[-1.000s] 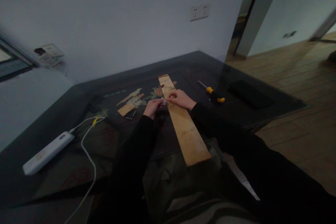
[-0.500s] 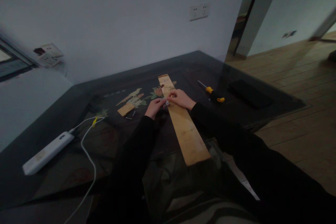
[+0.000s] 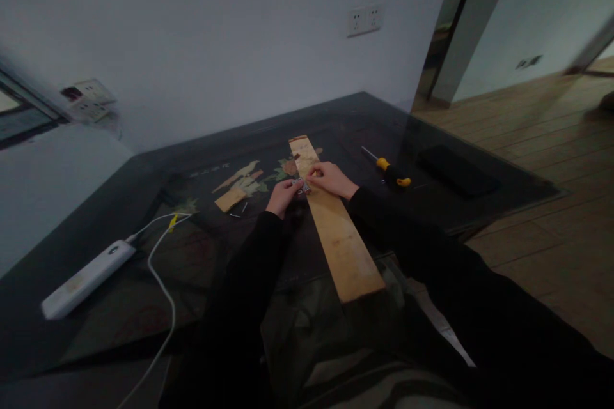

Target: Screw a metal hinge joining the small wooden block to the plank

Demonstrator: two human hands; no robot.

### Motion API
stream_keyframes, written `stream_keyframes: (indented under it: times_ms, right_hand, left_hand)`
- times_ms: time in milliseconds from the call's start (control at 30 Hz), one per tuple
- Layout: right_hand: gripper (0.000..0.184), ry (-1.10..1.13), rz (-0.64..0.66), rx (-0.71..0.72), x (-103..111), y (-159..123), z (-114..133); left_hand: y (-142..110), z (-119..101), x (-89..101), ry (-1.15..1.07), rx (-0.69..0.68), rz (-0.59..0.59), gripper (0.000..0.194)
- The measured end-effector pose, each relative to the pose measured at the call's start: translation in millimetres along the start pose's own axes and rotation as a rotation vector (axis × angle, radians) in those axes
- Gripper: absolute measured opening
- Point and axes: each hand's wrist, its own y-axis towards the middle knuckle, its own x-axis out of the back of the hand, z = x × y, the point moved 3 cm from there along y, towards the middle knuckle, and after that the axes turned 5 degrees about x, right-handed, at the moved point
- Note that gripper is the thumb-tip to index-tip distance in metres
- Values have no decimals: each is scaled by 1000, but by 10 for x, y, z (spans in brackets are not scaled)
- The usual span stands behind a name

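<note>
A long, narrow wooden board (image 3: 343, 243) lies on the dark table, one end towards me and the other towards the wall. Just left of its far half, my left hand (image 3: 283, 194) pinches a small metal piece with holes (image 3: 301, 188), which looks like a hinge or bracket. The piece is held at the board's left edge. Over the board, my right hand (image 3: 330, 180) is closed with thumb and forefinger together close to the metal piece. Anything between those fingertips is too small to make out.
A yellow-and-black screwdriver (image 3: 387, 167) lies right of the board, near a black flat object (image 3: 455, 170). To the left are a small wood block (image 3: 230, 200), some screws or nails (image 3: 238, 211) and a white power strip (image 3: 89, 278) with its cable (image 3: 165, 291).
The metal piece in my left hand has turned slightly and its perforated face shows differently. Both hands stay in nearly the same place, and the board has not moved.
</note>
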Motion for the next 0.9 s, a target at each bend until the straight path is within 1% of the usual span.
stream_keyframes:
  times_ms: [133,300,500,900]
  right_hand:
    - [21,-6,-16,1,-7,2,-11]
    - [21,3,-21,2,-11,2,-18]
    - [20,6,-14,17,-1,-5,-6]
    - [19,1,-21,19,-24,7,-16]
  left_hand:
    - [0,-4,-4,-3,-16,-2,31]
    - [12,3,-3,-24,-4,-27,28]
    - [20,7,-5,-42,0,-20,28]
    - [0,-12,-25,-19,4,-43,25]
